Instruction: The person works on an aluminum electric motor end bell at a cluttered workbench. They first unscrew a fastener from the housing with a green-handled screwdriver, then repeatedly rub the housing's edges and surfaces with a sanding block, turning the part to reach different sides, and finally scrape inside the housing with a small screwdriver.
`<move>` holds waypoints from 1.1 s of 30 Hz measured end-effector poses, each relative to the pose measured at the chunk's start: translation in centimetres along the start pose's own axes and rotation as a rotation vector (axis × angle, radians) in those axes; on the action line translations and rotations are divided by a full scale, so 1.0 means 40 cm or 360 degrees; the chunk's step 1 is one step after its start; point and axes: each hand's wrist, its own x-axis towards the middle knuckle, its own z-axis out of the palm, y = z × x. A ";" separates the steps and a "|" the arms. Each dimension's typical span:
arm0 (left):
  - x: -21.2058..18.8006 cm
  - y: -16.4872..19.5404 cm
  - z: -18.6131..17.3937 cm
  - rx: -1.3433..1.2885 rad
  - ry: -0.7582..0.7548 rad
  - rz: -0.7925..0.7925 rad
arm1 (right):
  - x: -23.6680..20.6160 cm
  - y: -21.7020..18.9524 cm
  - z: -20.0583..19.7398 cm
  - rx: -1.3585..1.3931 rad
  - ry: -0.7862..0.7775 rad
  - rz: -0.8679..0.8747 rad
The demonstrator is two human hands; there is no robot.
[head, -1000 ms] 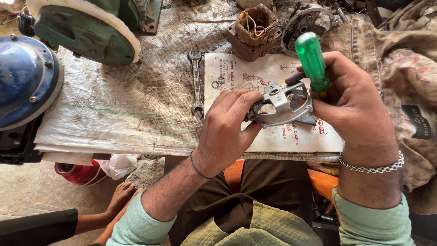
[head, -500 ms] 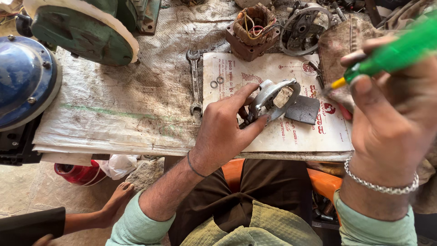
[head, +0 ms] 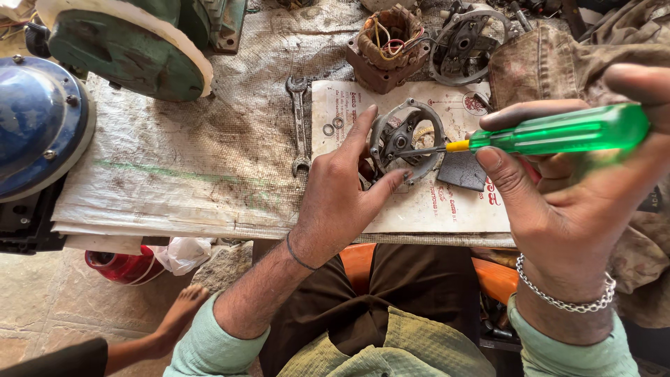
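Note:
My left hand [head: 342, 188] grips a round grey metal motor part [head: 405, 139], holding it tilted on its edge over a printed white sheet [head: 433, 202]. My right hand [head: 565, 202] holds a green-handled screwdriver [head: 558, 131] level, and its thin shaft points left into the middle of the part. A dark flat piece [head: 462, 171] lies on the sheet just under the shaft. Two small washers [head: 332, 127] rest on the sheet near my left fingers.
A spanner [head: 299, 126] lies on the woven sack covering the bench. Behind it are a copper-wound stator [head: 382, 47] and another metal housing [head: 466, 43]. A green motor casing [head: 132, 42] and a blue domed cover [head: 35, 126] sit at left. Another person's foot [head: 180, 314] rests on the floor.
My right hand has swung the screwdriver from upright to level and brought its tip into the part. My left hand has tipped the part up on edge.

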 end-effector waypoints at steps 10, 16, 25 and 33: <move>-0.002 -0.004 0.003 -0.0030 -0.0119 -0.0156 | 0.036 -0.016 0.009 0.0047 -0.0052 -0.0031; 0.003 -0.011 0.009 0.0206 -0.0266 -0.0194 | 0.066 -0.041 0.007 0.0080 -0.0282 -0.0148; 0.002 -0.014 0.011 0.0205 -0.0271 -0.0237 | 0.061 -0.035 0.047 0.0011 -0.0291 -0.0340; 0.001 -0.008 0.015 0.0185 -0.0291 -0.0293 | 0.026 -0.011 0.052 0.0102 -0.0213 -0.0281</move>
